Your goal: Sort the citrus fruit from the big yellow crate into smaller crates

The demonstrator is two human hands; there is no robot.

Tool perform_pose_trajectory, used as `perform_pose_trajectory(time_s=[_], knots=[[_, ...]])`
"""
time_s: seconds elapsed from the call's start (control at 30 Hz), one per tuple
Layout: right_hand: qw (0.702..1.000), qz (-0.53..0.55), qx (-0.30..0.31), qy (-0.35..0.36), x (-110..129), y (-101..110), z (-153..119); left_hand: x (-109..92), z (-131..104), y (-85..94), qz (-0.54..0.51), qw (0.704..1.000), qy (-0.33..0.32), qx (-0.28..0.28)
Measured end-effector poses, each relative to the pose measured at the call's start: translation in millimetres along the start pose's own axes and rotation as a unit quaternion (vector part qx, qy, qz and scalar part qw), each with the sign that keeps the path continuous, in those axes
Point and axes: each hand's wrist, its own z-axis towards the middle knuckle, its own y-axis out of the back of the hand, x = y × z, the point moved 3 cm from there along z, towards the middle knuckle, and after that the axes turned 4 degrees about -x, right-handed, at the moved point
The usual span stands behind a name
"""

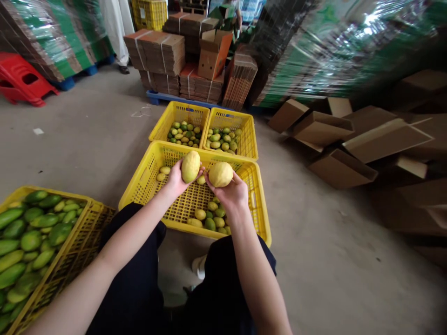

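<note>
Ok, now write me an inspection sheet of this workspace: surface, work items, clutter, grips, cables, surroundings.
Surface: grey floor, white scrap at left.
Work items: wide yellow crate with loose yellow and green fruit; two smaller yellow crates beyond it, also holding fruit; left-hand yellow crate heaped with mostly green fruit.
Clutter: open cardboard boxes jumbled at right.
Grips: left grip holds a yellow-green fruit; right grip cups a yellow fruit; both over the wide crate.
Cables: nothing seen.
Surroundings: strapped cardboard bundles on a blue pallet, film-wrapped stacks, red plastic stool, another person's legs.
</note>
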Motion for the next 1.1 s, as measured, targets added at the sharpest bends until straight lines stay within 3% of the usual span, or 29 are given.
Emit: perform_pose_trajectory(time_s=[0.2, 0.3, 0.43, 0.6, 0.7, 0.8, 0.9, 1.1], knots=[[0.997, -0.035, 0.056, 0.028, 5, -22, -7, 3, 7, -5.6, 0.013, 0.999, -0.020, 0.030], [0.998, -0.023, 0.042, 0.039, 6, -30, -9, 6, 5, -9.5, 0.007, 0.999, -0.022, 0.046], [0.999, 0.008, -0.021, 0.045, 5, -19, 2, 5, -1, -10.1, -0.017, 0.999, -0.008, 0.046], [0.998, -0.015, -0.024, 0.057, 3, -8, 14, -4, -6, -9.8, -0.014, 0.998, -0.039, 0.045], [0.998, 0.007, -0.030, 0.059, 1, -11, 13, -4, -6, -10.5, 0.002, 0.998, -0.028, 0.051], [0.999, 0.029, -0.016, 0.007, -2, -17, 8, -2, -5, -9.6, -0.015, 0.998, -0.005, 0.055], [0.999, 0.031, 0.011, -0.028, -2, -22, 0, -1, -4, -9.1, -0.021, 0.997, -0.023, 0.070], [0.998, 0.054, -0.010, 0.022, 8, -28, -11, -5, -8, -8.8, -0.014, 0.996, -0.055, 0.069]])
